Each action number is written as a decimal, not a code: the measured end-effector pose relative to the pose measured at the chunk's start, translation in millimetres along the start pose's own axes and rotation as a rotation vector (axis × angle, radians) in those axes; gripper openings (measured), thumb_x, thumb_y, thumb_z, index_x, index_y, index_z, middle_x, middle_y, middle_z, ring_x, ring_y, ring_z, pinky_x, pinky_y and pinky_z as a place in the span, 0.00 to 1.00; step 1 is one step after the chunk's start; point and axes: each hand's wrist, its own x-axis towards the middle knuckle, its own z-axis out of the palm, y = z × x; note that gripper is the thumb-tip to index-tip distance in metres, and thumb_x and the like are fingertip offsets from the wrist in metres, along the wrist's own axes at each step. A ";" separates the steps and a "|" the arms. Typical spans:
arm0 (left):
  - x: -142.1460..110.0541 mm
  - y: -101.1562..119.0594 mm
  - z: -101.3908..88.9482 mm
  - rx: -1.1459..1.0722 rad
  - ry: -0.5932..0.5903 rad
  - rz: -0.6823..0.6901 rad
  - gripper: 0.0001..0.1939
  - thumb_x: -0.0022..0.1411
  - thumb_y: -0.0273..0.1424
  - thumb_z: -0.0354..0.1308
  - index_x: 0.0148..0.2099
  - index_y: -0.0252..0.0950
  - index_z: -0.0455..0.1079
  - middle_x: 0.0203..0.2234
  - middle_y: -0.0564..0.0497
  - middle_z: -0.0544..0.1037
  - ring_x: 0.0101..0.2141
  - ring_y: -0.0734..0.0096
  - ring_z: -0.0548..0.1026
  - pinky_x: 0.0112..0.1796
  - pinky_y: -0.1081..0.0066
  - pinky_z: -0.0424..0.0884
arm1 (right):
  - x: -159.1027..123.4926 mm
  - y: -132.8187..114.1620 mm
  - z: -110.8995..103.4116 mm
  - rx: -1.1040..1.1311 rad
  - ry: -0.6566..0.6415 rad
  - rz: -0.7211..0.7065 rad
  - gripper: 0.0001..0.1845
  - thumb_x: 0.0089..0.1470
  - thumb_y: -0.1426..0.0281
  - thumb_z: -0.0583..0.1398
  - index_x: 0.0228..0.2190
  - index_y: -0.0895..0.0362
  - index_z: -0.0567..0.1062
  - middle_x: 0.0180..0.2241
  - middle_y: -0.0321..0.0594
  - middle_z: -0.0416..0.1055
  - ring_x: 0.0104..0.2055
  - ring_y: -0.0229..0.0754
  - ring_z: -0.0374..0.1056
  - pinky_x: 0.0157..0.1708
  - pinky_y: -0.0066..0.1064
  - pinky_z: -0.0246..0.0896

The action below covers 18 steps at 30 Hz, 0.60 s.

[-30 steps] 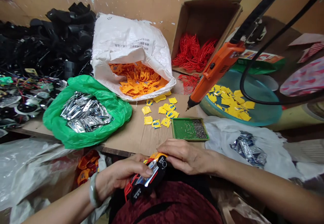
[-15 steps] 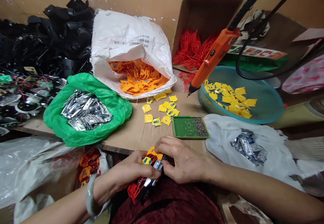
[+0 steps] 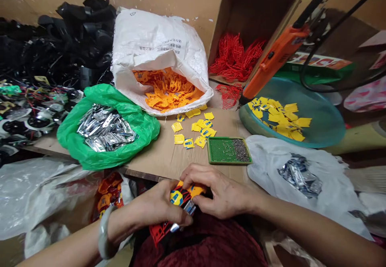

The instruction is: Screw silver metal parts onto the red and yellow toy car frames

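Both hands hold a small toy car (image 3: 181, 202) over my lap, just below the table's front edge. It has an orange and yellow top, a silver strip and a red grille part at its lower end. My left hand (image 3: 158, 208) grips it from the left, thumb across the silver strip. My right hand (image 3: 218, 192) closes on its right end, fingers curled over the orange top. A jade-coloured bangle (image 3: 104, 235) sits on my left wrist.
On the cardboard lie loose yellow pieces (image 3: 196, 128) and a green screw tray (image 3: 229, 150). A green bag of silver parts (image 3: 105, 128), a white sack of orange parts (image 3: 169, 88), a box of red parts (image 3: 238, 58), a teal basin (image 3: 319, 118) and a hanging orange screwdriver (image 3: 276, 64) surround them.
The toy car has been turned in my hands, its yellow badge now facing up. Both hands shifted slightly closer together. The hanging screwdriver swung to the right and up.
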 end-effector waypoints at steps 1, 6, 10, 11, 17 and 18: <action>-0.2 -1.4 -2.2 0.005 0.013 -0.009 0.15 0.40 0.28 0.69 0.33 0.35 0.71 0.23 0.58 0.72 0.25 0.73 0.66 0.26 0.73 0.60 | -0.7 -0.5 -0.5 -0.014 0.001 -0.001 0.16 0.48 0.83 0.59 0.40 0.59 0.76 0.44 0.46 0.75 0.45 0.45 0.72 0.48 0.37 0.69; 1.6 -8.2 -8.1 -0.042 0.023 0.025 0.19 0.41 0.29 0.70 0.38 0.34 0.72 0.26 0.58 0.73 0.27 0.73 0.65 0.27 0.73 0.59 | 0.6 -1.7 -0.6 -0.121 -0.024 -0.014 0.13 0.48 0.82 0.59 0.37 0.60 0.75 0.41 0.46 0.74 0.45 0.47 0.70 0.47 0.39 0.68; 3.3 -10.4 -7.3 -0.084 -0.006 0.059 0.20 0.42 0.30 0.71 0.39 0.33 0.72 0.28 0.58 0.73 0.28 0.74 0.64 0.28 0.73 0.59 | 1.5 1.4 1.4 -0.109 -0.010 -0.015 0.13 0.48 0.82 0.59 0.37 0.61 0.76 0.40 0.46 0.76 0.44 0.47 0.71 0.46 0.38 0.69; 3.4 -10.2 -6.5 -0.088 -0.009 0.065 0.21 0.42 0.31 0.72 0.39 0.33 0.72 0.28 0.58 0.73 0.28 0.74 0.65 0.28 0.73 0.59 | 1.4 2.2 2.4 -0.100 0.002 -0.009 0.13 0.48 0.82 0.59 0.37 0.61 0.77 0.41 0.47 0.76 0.44 0.47 0.72 0.46 0.38 0.69; 3.8 -8.2 -1.2 -0.101 0.007 0.080 0.20 0.43 0.29 0.71 0.40 0.33 0.72 0.28 0.58 0.74 0.29 0.74 0.65 0.28 0.74 0.60 | 0.4 1.1 9.6 -0.081 0.105 0.033 0.07 0.46 0.79 0.63 0.31 0.61 0.80 0.38 0.47 0.78 0.39 0.46 0.74 0.41 0.36 0.70; 4.0 -8.4 -1.0 -0.100 0.003 0.082 0.19 0.43 0.29 0.71 0.39 0.33 0.72 0.28 0.58 0.74 0.28 0.74 0.65 0.28 0.74 0.60 | 0.3 0.2 10.3 -0.090 0.112 0.035 0.07 0.46 0.80 0.63 0.30 0.61 0.80 0.38 0.47 0.78 0.39 0.46 0.74 0.41 0.36 0.70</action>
